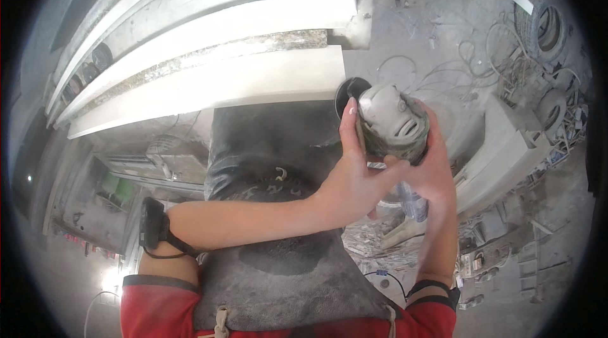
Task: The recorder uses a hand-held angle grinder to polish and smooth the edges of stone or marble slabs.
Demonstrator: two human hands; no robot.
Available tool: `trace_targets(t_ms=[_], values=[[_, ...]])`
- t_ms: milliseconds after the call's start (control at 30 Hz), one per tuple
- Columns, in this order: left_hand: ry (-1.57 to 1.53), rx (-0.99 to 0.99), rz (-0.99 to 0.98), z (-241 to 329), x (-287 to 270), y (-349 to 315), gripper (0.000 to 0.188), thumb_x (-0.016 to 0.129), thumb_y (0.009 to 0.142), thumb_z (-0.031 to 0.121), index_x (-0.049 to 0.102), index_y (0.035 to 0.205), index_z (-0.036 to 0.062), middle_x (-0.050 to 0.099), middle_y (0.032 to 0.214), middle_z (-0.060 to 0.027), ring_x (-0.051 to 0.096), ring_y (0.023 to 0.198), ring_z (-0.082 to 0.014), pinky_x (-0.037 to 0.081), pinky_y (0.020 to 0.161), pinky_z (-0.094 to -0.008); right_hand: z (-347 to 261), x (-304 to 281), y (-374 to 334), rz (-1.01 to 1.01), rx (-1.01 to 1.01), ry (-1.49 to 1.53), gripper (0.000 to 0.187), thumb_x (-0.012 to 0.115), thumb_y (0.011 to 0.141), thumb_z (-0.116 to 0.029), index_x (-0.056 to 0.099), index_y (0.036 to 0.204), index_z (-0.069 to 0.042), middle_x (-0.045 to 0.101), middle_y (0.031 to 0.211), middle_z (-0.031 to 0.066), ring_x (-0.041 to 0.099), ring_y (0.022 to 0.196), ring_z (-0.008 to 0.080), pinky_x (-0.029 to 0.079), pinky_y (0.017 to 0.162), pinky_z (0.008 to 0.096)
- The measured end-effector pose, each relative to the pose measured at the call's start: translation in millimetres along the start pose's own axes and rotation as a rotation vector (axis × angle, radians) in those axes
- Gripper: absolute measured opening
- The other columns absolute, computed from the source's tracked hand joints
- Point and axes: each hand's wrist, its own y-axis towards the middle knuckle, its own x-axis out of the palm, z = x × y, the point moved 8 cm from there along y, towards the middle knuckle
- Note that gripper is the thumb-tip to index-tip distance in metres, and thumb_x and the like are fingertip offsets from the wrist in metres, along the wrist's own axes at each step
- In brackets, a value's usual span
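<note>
In front of me, to the right of the middle, I hold up a dusty grey angle grinder. Its rounded metal head with slots faces upward, and a black round disc or guard sticks out at its left side. My left hand is closed round the near left side of the grinder, thumb and fingers against the casing. Wrapped round its right side is my right hand. Beneath the hands a dull, bluish lower part shows; most of the handle is hidden.
Long pale stone slabs lie stacked at the far left, their ends close to the grinder. Old tyres, loose cables and rubble cover the dusty floor at right. A dark, dusty apron covers my front.
</note>
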Motion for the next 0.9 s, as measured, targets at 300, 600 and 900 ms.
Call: trace_targets(t_ms=[300,600,900], values=[[-0.07,0.094,-0.043,-15.8,-11.4,-39.7,0.112,0.065,0.093,0.001,-0.029,0.151,0.0155,0.011,0.158,-0.0258,0.034,0.142,-0.0337,0.051,0.103,-0.0414,-2.8,27.9,-47.4,-0.033,0.062,-0.288,0.097,0.093,0.063,-0.019,0.042,0.145,-0.007,0.058,0.134,0.0174,0.058,0.125,0.0262,0.046,0.104,0.0385],[-0.029,0.049,-0.059,0.1,-16.4,-19.7,0.112,0.063,0.095,0.011,-0.035,0.147,0.0158,0.023,0.153,-0.032,0.068,0.105,-0.03,0.056,0.042,-0.0272,-18.7,23.2,-20.9,0.044,-0.086,-0.431,0.096,0.092,0.064,-0.019,0.041,0.146,-0.008,0.061,0.131,0.0169,0.061,0.121,0.0275,0.048,0.102,0.0388],[-0.046,-0.061,-0.021,-12.0,-65.9,-50.0,0.111,0.065,0.094,0.008,-0.03,0.15,0.0207,0.028,0.152,-0.0261,0.068,0.095,-0.0209,0.054,0.043,-0.0241,-18.7,83.7,-30.1,0.015,-0.016,-0.502,0.094,0.086,0.069,-0.023,0.037,0.148,-0.012,0.066,0.121,0.021,0.069,0.109,0.0352,0.057,0.087,0.0411]])
